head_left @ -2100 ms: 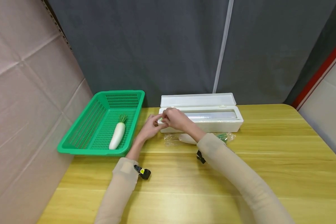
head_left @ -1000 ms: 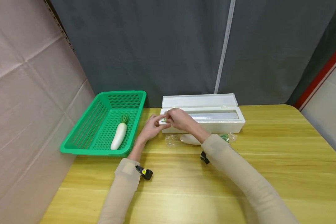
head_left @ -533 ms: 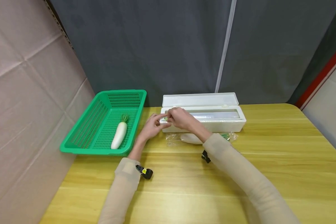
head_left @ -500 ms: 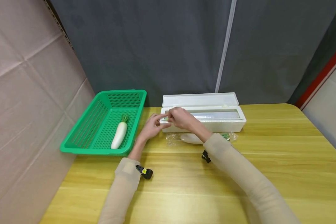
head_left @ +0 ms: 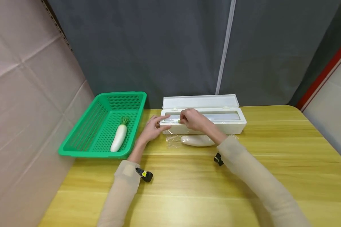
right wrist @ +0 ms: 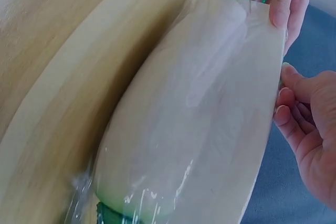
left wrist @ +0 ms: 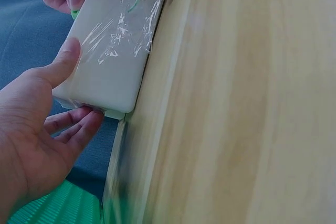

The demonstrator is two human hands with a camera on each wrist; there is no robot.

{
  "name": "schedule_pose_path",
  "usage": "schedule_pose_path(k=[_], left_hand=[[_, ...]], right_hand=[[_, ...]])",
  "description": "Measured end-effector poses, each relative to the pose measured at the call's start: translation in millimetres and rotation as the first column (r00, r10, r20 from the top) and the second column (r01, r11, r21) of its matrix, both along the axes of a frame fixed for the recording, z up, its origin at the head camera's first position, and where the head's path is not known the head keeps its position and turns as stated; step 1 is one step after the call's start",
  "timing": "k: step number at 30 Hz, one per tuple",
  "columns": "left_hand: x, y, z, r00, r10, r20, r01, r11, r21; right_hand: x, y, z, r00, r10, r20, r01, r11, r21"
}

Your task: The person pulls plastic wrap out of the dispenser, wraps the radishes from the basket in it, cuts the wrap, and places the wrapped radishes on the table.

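A white cling film dispenser (head_left: 230,128) lies lengthwise at the back of the table, its lid (head_left: 200,101) tipped back and a film roll (head_left: 223,117) showing inside. My left hand (head_left: 151,129) holds its left end, thumb (left wrist: 67,59) on the front and fingers round the end. Just left of the middle, my right hand (head_left: 194,120) pinches the small green slide cutter (left wrist: 74,13) on the front edge; the fingertips mostly hide it. Clear film hangs over the dispenser's front. Before it lies a white radish (head_left: 197,141) in film, its leaves behind my right wrist in the head view.
At the left stands a green plastic basket (head_left: 88,154) with an unwrapped white radish (head_left: 119,138) in it. A grey curtain (head_left: 159,53) hangs behind the wooden table (head_left: 182,195). A pale cloth wall (head_left: 25,110) borders the left side.
My right hand has slid the green cutter rightward along the dispenser's front edge, away from my left hand. The left hand keeps its place at the left end.
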State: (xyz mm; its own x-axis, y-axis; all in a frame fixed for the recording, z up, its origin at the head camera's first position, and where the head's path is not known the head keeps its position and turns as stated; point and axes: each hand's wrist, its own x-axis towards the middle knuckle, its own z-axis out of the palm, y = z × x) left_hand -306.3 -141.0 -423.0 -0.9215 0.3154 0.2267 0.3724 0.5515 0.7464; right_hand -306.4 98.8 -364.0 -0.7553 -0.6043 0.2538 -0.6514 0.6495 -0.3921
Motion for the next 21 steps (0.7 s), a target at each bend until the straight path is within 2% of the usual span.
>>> schedule_pose_path(k=[13,21], left_hand=[[1.0,-1.3,0.5,1.0,0.002,0.018,-0.002,1.0,0.008],[0.0,-1.0,-1.0,1.0,0.001,0.01,-0.001,1.0,0.002]], right_hand=[[8.7,45.3,1.8,1.0,-0.005,-0.019,0.005,1.0,-0.003],[11.9,65.1,1.7,1.0,-0.025,0.005,0.025,1.0,0.006]])
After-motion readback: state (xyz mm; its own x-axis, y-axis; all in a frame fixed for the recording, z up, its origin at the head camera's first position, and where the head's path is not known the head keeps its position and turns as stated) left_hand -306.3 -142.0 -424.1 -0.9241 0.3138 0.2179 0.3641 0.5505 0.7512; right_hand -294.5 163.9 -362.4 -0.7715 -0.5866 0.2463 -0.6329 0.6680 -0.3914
